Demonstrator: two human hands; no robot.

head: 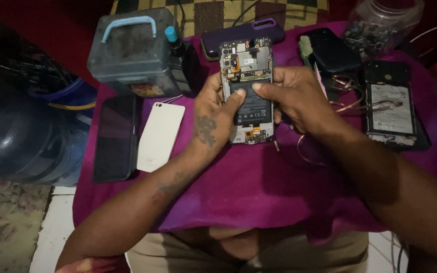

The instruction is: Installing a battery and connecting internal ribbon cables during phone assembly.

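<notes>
While both hands (213,119) (292,98) clasp opened phone (248,86), edges crowded.

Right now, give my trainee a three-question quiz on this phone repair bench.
1. True or false: the opened phone has its back cover off, battery showing.
2. Which hand's thumb presses on the battery? A) left hand B) right hand
3. What lies on the purple cloth just left of the left hand?

Key:
1. True.
2. A; the right hand's fingers reach across the top of the battery.
3. A white back cover, with a black phone further left.
</notes>
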